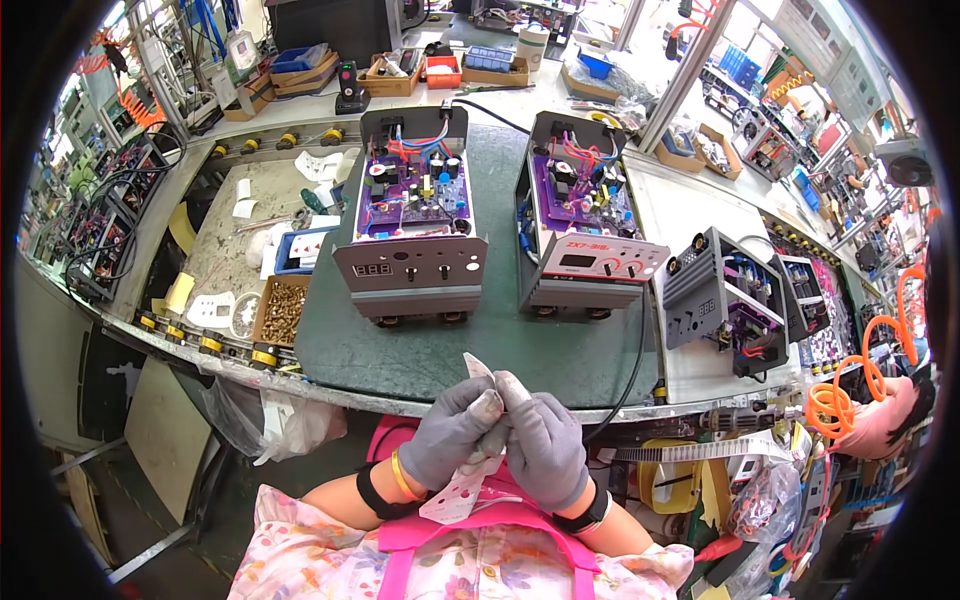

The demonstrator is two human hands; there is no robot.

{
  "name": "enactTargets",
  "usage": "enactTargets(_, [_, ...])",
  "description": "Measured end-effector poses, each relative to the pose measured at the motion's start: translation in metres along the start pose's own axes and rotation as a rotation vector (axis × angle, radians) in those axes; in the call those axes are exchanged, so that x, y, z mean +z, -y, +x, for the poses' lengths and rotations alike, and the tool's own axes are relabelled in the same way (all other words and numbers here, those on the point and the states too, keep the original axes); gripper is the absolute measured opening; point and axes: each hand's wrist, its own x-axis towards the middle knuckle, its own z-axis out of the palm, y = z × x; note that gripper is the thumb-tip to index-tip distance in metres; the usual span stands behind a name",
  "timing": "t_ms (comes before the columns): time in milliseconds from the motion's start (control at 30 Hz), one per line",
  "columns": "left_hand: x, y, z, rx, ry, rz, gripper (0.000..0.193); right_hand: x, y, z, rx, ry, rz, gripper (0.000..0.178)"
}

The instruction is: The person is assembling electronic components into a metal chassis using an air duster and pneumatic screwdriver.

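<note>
Close to my body, in front of the bench edge, both grey-gloved hands are pinched together on a thin white panel sticker (455, 502) with small cut-outs. Its top corner sticks up above my fingertips, and its lower part hangs below them. My left hand (447, 432) and my right hand (546, 442) meet thumb to thumb, hiding the sticker's middle. Beyond them stand two open-topped electrical units with purple circuit boards. The left unit (415, 265) has a bare dark grey front plate; the right unit (603, 258) wears a white and red front sticker.
A box of brass fittings (283, 310) and a blue tray (302, 252) sit left of the green mat (335, 350). More grey units (715, 305) stand at right. A black cable (640, 350) crosses the bench edge. Another person's arm (875, 420) is beside an orange coiled hose (830, 405).
</note>
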Motion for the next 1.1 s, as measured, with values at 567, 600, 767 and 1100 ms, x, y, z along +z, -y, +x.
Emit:
enactTargets(567, [0.003, 0.001, 0.002, 0.042, -0.031, -0.003, 0.027, 0.002, -0.007, 0.000, 0.013, 0.055, -0.074, 0.055])
enactTargets(600, [0.002, 0.002, 0.002, 0.045, -0.014, -0.024, 0.025, 0.001, -0.008, 0.001, 0.017, 0.060, -0.090, 0.054])
enactTargets(767, [-0.003, -0.005, -0.003, 0.052, -0.048, -0.003, 0.021, 0.001, -0.009, 0.001, -0.055, 0.089, -0.261, 0.053])
enactTargets(1100, [-0.004, -0.020, -0.008, 0.102, -0.219, 0.374, 0.014, 0.010, -0.006, 0.001, 0.234, -0.008, 0.336, 0.034])
